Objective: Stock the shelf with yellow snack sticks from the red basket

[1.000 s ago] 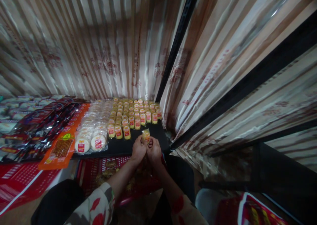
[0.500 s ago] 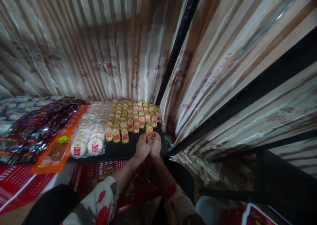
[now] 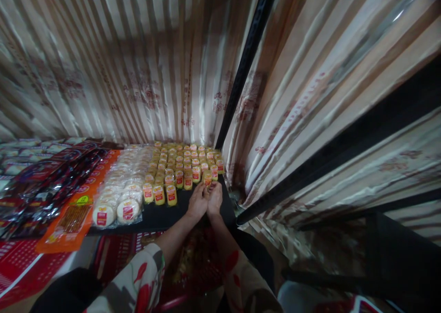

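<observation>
Close together over the front right of a black shelf (image 3: pixel 151 220), my left hand (image 3: pixel 197 203) and my right hand (image 3: pixel 214 199) both pinch one small yellow wrapped snack cake (image 3: pixel 207 178) with a red label. The cake stands upright above my fingertips, which partly hide its lower end. Just beyond it are rows of matching snack cakes (image 3: pixel 188 181), their labels facing me. The front row has three on the left, where one more cake (image 3: pixel 171 196) stands nearest to my left hand.
Left of the cakes lie clear-wrapped round white cakes (image 3: pixel 128 209), an orange snack packet (image 3: pixel 65 223) and dark shiny packets (image 3: pixel 44 189). Below the shelf is a red basket (image 3: pixel 115 248) with wrapped pieces. Black metal posts (image 3: pixel 241 83) and a pale pleated curtain (image 3: pixel 155 51) enclose the corner.
The held snack cake has moved slightly forward, closer to the rows behind it. My right hand's fingers are curled in more. The view has shifted a little.
</observation>
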The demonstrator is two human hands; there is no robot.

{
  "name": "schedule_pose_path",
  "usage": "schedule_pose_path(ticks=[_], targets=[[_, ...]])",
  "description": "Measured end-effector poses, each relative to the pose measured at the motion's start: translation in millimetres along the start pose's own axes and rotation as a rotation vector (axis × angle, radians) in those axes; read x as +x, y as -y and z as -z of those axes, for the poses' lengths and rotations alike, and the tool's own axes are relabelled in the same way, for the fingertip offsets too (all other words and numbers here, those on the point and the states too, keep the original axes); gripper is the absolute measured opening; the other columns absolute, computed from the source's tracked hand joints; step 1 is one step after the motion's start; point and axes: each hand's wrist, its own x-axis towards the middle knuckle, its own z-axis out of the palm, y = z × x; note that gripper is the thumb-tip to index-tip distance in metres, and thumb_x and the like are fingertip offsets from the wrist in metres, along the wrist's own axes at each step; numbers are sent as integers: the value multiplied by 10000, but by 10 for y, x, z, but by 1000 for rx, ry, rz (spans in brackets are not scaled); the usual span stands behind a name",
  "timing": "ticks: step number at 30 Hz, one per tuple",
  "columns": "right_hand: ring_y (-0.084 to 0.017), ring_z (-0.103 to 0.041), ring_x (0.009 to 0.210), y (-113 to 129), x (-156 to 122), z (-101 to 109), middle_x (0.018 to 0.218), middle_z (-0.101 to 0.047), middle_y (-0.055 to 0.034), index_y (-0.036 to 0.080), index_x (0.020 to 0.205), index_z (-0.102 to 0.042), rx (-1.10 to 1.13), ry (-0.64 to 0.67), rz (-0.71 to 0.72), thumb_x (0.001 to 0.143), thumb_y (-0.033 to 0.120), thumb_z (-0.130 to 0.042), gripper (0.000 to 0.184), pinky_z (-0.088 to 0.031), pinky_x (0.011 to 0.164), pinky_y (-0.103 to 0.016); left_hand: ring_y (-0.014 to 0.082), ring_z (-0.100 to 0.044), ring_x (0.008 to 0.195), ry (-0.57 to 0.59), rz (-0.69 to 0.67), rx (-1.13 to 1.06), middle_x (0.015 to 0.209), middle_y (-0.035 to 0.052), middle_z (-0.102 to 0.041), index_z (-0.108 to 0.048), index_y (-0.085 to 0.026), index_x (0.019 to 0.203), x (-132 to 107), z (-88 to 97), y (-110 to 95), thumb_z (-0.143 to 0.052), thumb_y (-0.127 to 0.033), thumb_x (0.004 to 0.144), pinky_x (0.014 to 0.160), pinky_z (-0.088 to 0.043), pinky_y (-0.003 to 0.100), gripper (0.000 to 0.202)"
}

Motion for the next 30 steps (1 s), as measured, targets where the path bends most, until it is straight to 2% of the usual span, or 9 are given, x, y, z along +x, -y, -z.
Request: schedule_pose_path(ticks=[6, 12, 16, 22, 30], targets=[[-190, -544, 817, 14, -1, -1, 972, -513, -91, 194, 911, -491, 20, 26, 53, 780, 250, -432, 155, -476, 771, -328, 182, -444, 1280, 22, 0, 44, 1359, 84, -513, -643, -164, 1101, 14, 1, -11, -493, -181, 825, 1128, -282, 319, 314], [-187, -529, 883, 2, -24, -2, 1008, -489, -83, 191, 942, -527, 52, -6, 85, 791, 234, -431, 183, -474, 809, -328, 171, -419, 1300, 68, 20, 141, 1390, 100, -476, -603, -129, 1175, 22, -23, -13, -447, -221, 861, 1135, -267, 306, 363], [-211, -498, 951, -1, -20, 11, 996, -490, -83, 192, 956, -563, 1, -24, 119, 798, 257, -438, 211, -449, 852, -356, 168, -420, 1299, 47, -5, 177, 1390, 85, -478, -600, -148, 1182, 2, -9, -51, -448, -225, 856, 1133, -272, 306, 368], [-192, -517, 922, -9, -40, 19, 980, -485, -73, 181, 1003, -601, 62, 22, 114, 818, 263, -416, 275, -443, 861, -329, 169, -409, 1307, 86, -50, 206, 1390, 115, -474, -555, -97, 1237, -43, 22, -106, -406, -237, 872, 1139, -265, 306, 418], [-164, -539, 890, -23, -31, 15, 971, -527, -57, 196, 1009, -643, 177, 32, 107, 787, 205, -411, 321, -452, 841, -292, 150, -372, 1331, 115, -55, 177, 1419, 80, -436, -546, -131, 1260, -43, 21, -135, -401, -194, 866, 1150, -247, 300, 426]])
